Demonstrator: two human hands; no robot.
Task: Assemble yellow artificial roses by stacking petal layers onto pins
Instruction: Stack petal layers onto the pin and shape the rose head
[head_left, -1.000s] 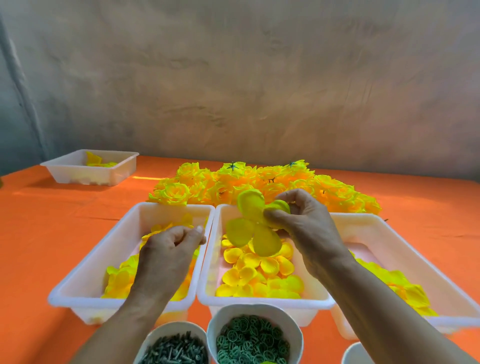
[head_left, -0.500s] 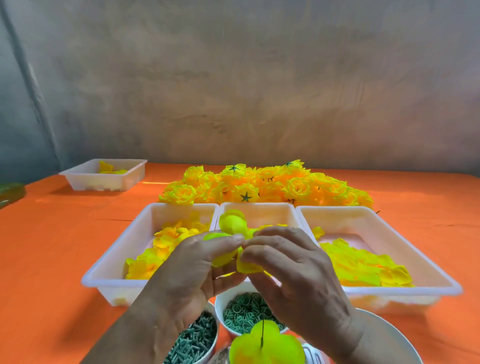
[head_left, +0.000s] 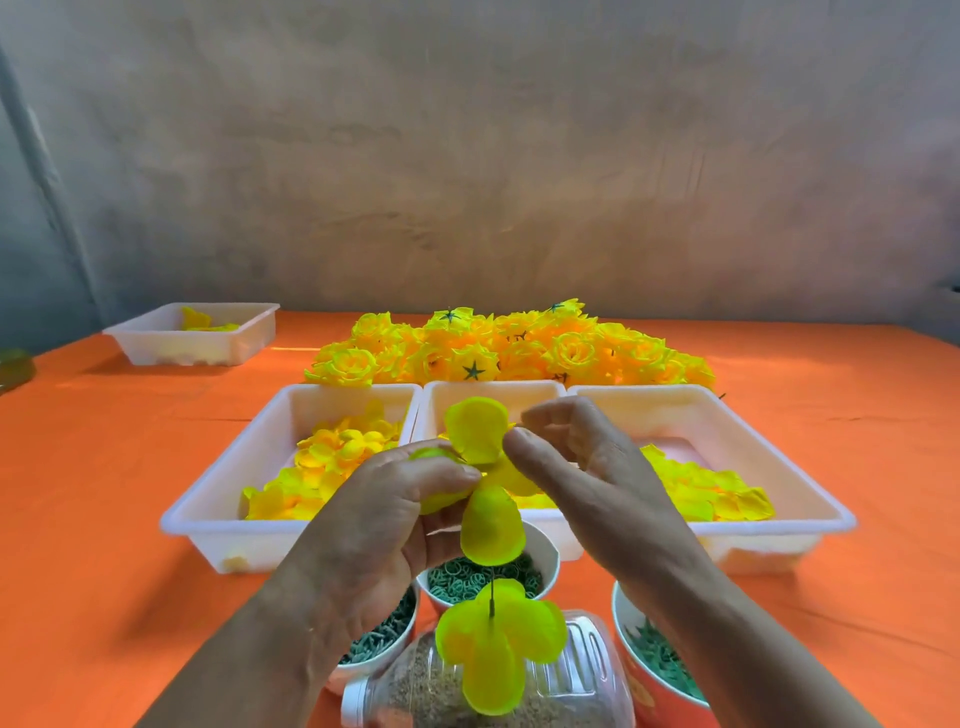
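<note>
My right grip had let go, fingers apart just beside the petal layer, leaving my left grip pinching its centre above the pin below, ready for stacking.

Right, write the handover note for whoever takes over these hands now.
Left hand: its grip pinches the held petal layer near the centre, above the cups.
Right hand: beside that layer, fingers loosely curved; contact unclear.
Pin: upright over the clear bottle, carrying the pinned petal layer.
Supplies: loose petals in the three white trays; finished roses piled behind them.
Done: one layer is on the pin.
Left: probably thread the held layer on, then add more.
</note>
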